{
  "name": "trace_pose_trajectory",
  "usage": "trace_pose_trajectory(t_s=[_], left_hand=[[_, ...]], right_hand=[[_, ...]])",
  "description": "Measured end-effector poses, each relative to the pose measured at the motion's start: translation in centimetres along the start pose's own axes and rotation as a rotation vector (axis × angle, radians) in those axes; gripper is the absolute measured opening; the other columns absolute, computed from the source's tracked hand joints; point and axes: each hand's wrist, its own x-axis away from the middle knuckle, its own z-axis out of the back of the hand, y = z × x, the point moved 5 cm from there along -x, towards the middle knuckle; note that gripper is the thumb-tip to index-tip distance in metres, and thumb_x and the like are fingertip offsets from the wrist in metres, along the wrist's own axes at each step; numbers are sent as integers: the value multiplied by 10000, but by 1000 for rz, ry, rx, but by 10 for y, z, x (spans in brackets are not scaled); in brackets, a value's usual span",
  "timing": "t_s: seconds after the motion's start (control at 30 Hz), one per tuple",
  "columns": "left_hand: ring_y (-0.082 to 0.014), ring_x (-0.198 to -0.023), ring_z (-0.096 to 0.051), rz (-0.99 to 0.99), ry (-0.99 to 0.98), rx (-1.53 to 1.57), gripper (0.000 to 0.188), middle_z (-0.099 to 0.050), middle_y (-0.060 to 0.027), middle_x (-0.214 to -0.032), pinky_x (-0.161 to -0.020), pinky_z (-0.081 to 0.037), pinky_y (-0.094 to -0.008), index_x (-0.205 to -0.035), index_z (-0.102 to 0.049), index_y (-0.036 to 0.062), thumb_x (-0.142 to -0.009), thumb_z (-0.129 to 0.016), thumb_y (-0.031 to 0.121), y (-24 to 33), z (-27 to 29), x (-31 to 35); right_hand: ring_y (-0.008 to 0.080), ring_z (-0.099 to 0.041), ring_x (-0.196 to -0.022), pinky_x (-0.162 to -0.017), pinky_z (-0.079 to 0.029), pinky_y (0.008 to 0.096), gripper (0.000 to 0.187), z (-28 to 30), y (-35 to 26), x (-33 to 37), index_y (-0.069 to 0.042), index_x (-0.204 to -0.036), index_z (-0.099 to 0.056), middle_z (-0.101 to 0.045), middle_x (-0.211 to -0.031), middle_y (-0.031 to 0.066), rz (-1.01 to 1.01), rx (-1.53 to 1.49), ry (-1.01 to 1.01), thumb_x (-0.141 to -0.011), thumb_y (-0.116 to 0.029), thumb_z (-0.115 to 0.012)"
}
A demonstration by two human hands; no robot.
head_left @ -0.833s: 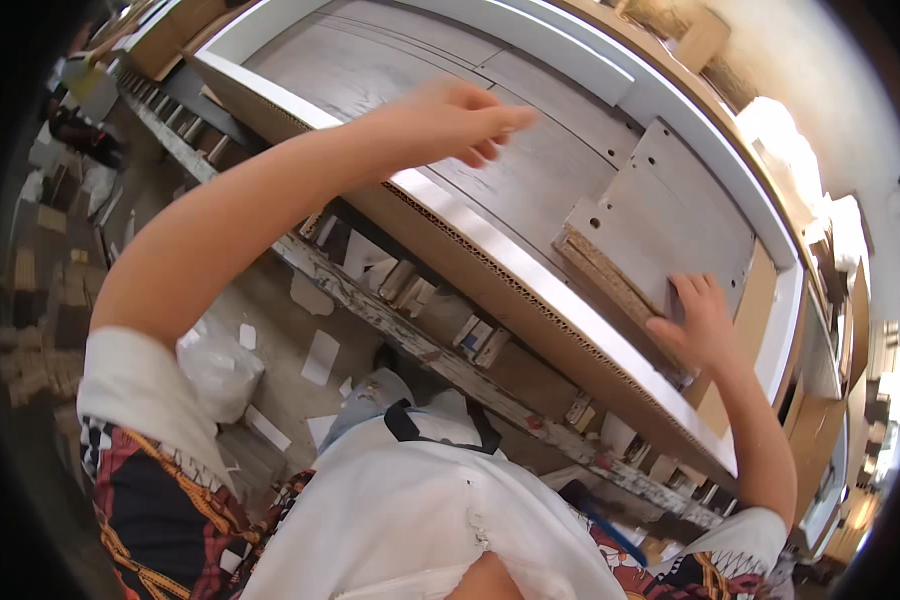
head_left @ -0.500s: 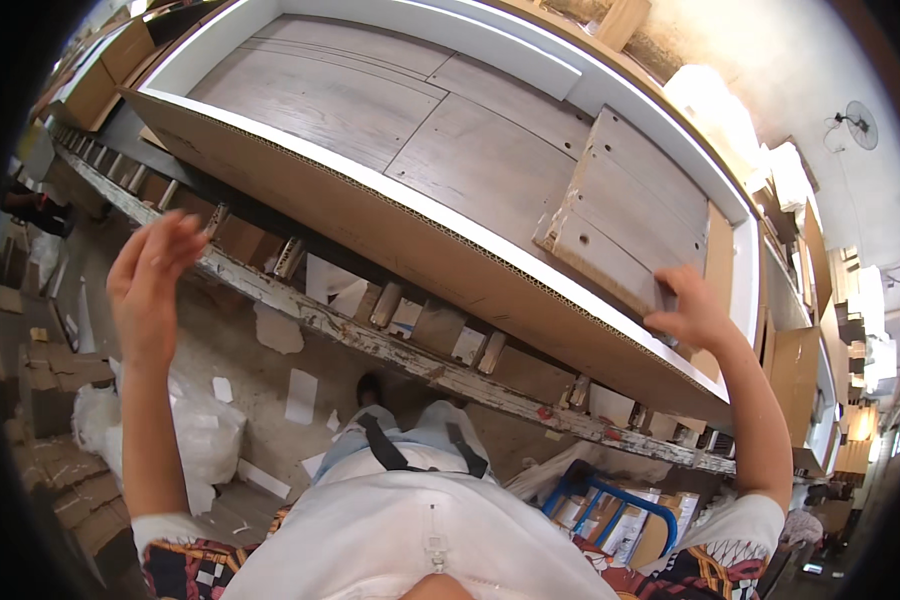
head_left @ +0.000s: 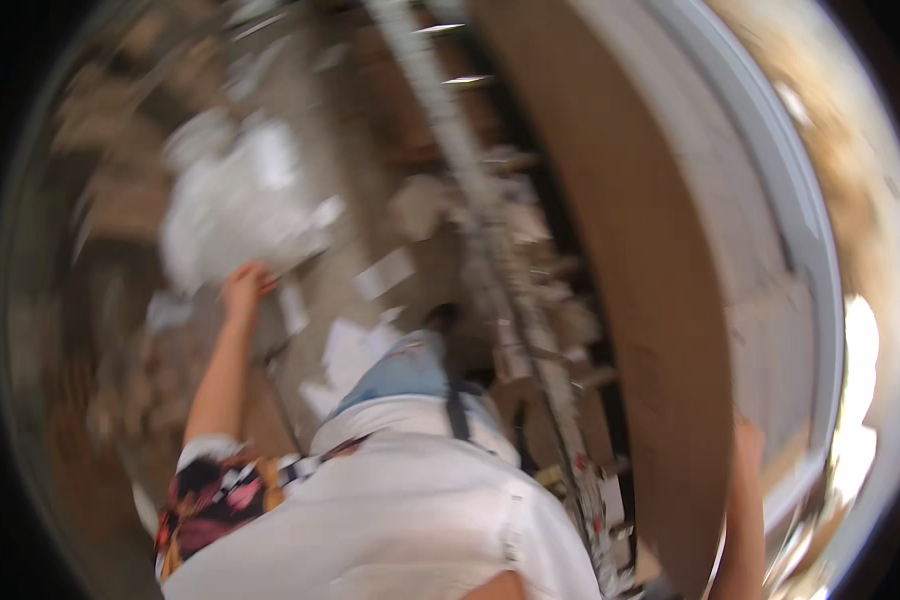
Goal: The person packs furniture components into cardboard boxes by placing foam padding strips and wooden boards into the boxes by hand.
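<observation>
My left hand [head_left: 247, 285] hangs over the littered floor at the left, apart from the box. Its fingers look curled in, and I see nothing in them. My right hand [head_left: 748, 440] is at the near end of a long cardboard box [head_left: 650, 260] on the right. The box's brown side wall hides part of that hand, and blur smears its fingers. Inside the box lie pale grey panels [head_left: 770, 330], bordered by a white-grey strip [head_left: 805, 190] along the far side. Motion blur hides the panels' details.
A worn rail with rollers [head_left: 490, 220] runs along the box's left side. White plastic wrapping [head_left: 235, 190] lies on the floor at the left, with paper scraps [head_left: 383, 274] near my legs. Brown cardboard is piled at the far left.
My view has swung left, so the box now stands along the right side. My left hand has moved down, away from the box and over the floor. The right hand remains near the box's end.
</observation>
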Motion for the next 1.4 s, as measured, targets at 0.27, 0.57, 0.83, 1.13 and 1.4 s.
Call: trace_pose_trajectory(t_s=[0.27,0.57,0.83,1.13,1.4], left_hand=[[-108,-580,-574,222,156,-132,143,-604,-33,-733,-504,-465,-230,-870,-634,40,-821,-586,166,-72,91,49],[-115,-575,-570,430,19,-216,178,-596,-27,-687,-501,-460,-246,-850,-641,57,-798,-627,227,-180,157,-47],[-252,-700,-630,380,10,-432,284,-654,-150,-768,-671,-480,-372,-775,-672,29,-747,-639,309,-173,217,-219],[-345,-896,-592,321,486,-339,220,-632,-181,-908,-780,-465,-402,-815,-656,51,-774,-532,227,-147,303,-398],[-361,-851,-588,465,849,-626,158,-624,-168,-876,-759,-461,-442,-820,-631,89,-773,-489,140,-184,401,-465]], right_hand=[[241,-593,-756,-649,-482,324,368,41,-13,-13,11,-1099,-557,-608,-804,184,396,9,102,-901,-292,-490],[173,-550,-662,-569,-472,287,307,185,-69,79,11,-963,-596,-595,-799,95,-142,-806,796,-844,-271,-616],[214,-592,-715,-632,-489,325,303,229,-438,83,48,-1019,-587,-620,-800,159,349,-682,1220,-894,-218,-515],[213,-620,-786,-618,-508,295,235,333,-776,10,54,-940,-647,-655,-913,169,920,-315,734,-840,-158,-633],[234,-588,-742,-660,-467,311,218,329,-1166,-148,35,-1044,-565,-613,-904,165,1410,5,162,-863,-83,-535]])
